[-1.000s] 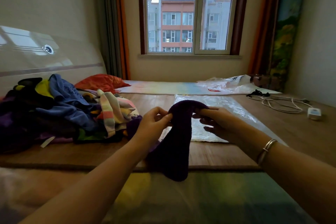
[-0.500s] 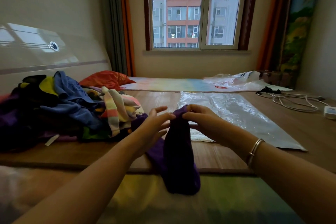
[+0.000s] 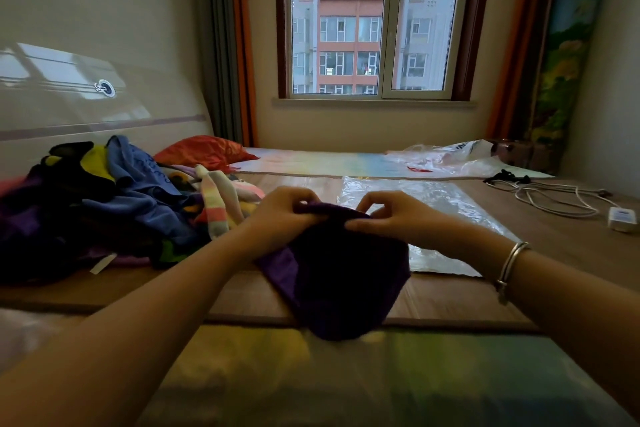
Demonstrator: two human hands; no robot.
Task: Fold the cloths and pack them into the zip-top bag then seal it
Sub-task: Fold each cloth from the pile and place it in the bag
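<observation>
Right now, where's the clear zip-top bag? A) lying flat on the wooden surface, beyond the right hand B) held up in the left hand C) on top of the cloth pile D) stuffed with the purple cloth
A: the zip-top bag lies flat on the wooden surface beyond the right hand, while both hands pinch the purple cloth.

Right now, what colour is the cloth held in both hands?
Dark purple cloth, seen best in the head view.

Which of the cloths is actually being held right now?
The dark purple cloth, pinched along its top edge by the left hand and right hand. The other cloths lie heaped and untouched further left.
</observation>
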